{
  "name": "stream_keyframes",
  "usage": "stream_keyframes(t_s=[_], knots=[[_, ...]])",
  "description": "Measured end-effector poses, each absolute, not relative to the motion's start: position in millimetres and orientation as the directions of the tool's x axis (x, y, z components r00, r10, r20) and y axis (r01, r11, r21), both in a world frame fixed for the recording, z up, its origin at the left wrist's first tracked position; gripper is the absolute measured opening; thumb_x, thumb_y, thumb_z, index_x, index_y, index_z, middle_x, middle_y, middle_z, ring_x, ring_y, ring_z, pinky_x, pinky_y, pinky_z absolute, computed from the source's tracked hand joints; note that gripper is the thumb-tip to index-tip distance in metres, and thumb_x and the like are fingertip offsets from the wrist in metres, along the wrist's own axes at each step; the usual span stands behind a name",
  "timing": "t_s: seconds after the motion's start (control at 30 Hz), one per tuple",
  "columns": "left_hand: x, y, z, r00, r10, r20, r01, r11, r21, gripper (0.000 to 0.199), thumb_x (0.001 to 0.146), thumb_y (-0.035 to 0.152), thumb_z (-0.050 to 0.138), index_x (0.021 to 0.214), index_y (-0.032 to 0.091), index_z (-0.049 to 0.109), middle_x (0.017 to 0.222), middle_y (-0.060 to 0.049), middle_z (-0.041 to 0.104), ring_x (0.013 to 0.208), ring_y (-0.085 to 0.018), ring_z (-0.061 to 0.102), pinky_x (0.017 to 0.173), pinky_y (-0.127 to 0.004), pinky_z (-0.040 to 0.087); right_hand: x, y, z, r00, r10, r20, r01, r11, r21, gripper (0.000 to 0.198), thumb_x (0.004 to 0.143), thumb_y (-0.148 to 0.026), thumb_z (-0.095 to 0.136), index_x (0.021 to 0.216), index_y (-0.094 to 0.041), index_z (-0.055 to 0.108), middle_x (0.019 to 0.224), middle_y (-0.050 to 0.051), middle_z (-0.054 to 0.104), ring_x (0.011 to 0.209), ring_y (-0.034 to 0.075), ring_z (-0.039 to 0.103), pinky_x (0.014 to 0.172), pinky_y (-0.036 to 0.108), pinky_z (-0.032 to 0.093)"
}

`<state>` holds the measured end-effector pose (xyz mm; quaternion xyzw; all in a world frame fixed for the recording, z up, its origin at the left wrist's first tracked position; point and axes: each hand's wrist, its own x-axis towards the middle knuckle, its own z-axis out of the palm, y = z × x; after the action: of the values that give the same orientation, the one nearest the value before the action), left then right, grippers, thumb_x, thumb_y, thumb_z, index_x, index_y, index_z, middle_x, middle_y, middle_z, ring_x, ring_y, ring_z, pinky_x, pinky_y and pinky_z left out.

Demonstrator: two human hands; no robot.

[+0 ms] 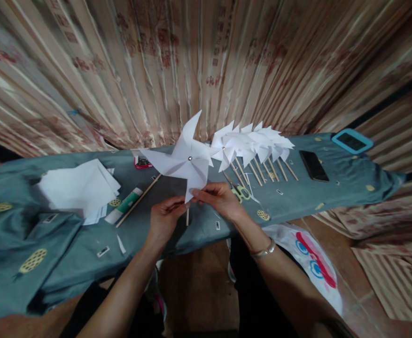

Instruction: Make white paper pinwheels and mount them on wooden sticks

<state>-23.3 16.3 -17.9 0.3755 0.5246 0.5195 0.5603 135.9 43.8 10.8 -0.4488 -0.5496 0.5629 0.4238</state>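
Observation:
A white paper pinwheel [199, 162] with a metal pin at its centre is held up over the table's front. My left hand [165, 213] pinches near its lowest blade tip, thumb and fingers together. My right hand [220, 197] grips the same lower blade from the other side. Below the fingers a thin wooden stick [188, 218] shows; whether it is joined to the pinwheel is hidden. Right of it, several finished-looking pinwheels [251, 141] overlap in a row, their sticks pointing toward me. Scissors [241, 192] with pale green handles lie just beyond my right hand.
On the cloth-covered table [206, 230], white paper sheets [79, 188] are stacked at left. Beside them lie a green-and-white glue stick [124, 205], a loose wooden stick [138, 201] and a small red box [142, 162]. A phone [314, 165] and a blue-framed device [352, 141] rest at right.

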Motion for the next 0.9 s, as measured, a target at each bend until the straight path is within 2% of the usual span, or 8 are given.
stream_keyframes(t_s=[0.17,0.33,0.57,0.67,0.77,0.9], knots=[[-20.6,14.6,-13.9,-0.06,0.982,-0.178,-0.214,0.162,0.963,0.031,0.052,0.036,0.086,0.077,0.019,0.078,0.072,-0.003,0.075,0.081,-0.025,0.071,0.087,-0.039,0.054,132.0,44.3,6.8,-0.247,0.968,-0.04,-0.024,-0.047,-0.999,0.028,0.068,-0.047,0.077,0.063,-0.02,0.075,0.06,0.001,0.07,0.054,0.009,0.054,0.055,0.024,0.043],[-17.4,14.9,-11.5,-0.053,0.981,-0.188,-0.221,0.172,0.96,0.037,0.047,0.042,0.089,0.073,0.019,0.077,0.07,-0.003,0.075,0.079,-0.025,0.071,0.087,-0.04,0.054,128.4,44.1,6.7,-0.257,0.966,-0.038,-0.035,-0.048,-0.998,0.03,0.067,-0.048,0.077,0.062,-0.019,0.074,0.057,0.0,0.068,0.052,0.009,0.054,0.052,0.024,0.042],[-13.5,16.6,-10.0,-0.082,0.982,-0.168,-0.177,0.152,0.972,0.036,0.045,0.042,0.087,0.07,0.018,0.076,0.071,-0.004,0.075,0.077,-0.024,0.07,0.084,-0.04,0.054,125.2,44.2,8.6,-0.273,0.962,-0.027,-0.03,-0.036,-0.999,0.032,0.066,-0.05,0.077,0.066,-0.018,0.075,0.064,0.001,0.071,0.059,0.012,0.06,0.06,0.026,0.047],[-14.3,17.0,-11.5,-0.084,0.984,-0.159,-0.186,0.141,0.972,0.031,0.051,0.037,0.085,0.073,0.018,0.077,0.076,-0.004,0.076,0.081,-0.024,0.07,0.087,-0.04,0.052,129.8,44.3,10.0,-0.277,0.961,0.002,0.027,0.01,-1.0,0.032,0.068,-0.049,0.076,0.063,-0.018,0.073,0.063,0.001,0.069,0.059,0.012,0.058,0.059,0.026,0.046],[-13.8,17.7,-13.7,-0.089,0.983,-0.163,-0.241,0.138,0.961,0.028,0.053,0.034,0.085,0.075,0.018,0.077,0.082,-0.006,0.077,0.084,-0.023,0.07,0.091,-0.039,0.051,136.9,44.5,9.4,-0.215,0.976,0.016,0.149,0.049,-0.988,0.028,0.07,-0.044,0.076,0.064,-0.017,0.071,0.059,-0.001,0.066,0.054,0.01,0.053,0.053,0.024,0.04],[-9.5,18.4,-15.8,-0.09,0.976,-0.199,-0.262,0.17,0.95,0.03,0.054,0.035,0.085,0.076,0.017,0.077,0.081,-0.006,0.077,0.085,-0.023,0.069,0.089,-0.038,0.051,142.0,44.8,3.3,-0.14,0.99,0.029,0.223,0.06,-0.973,0.023,0.073,-0.041,0.075,0.074,-0.018,0.074,0.065,0.001,0.069,0.057,0.011,0.056,0.054,0.025,0.042]])
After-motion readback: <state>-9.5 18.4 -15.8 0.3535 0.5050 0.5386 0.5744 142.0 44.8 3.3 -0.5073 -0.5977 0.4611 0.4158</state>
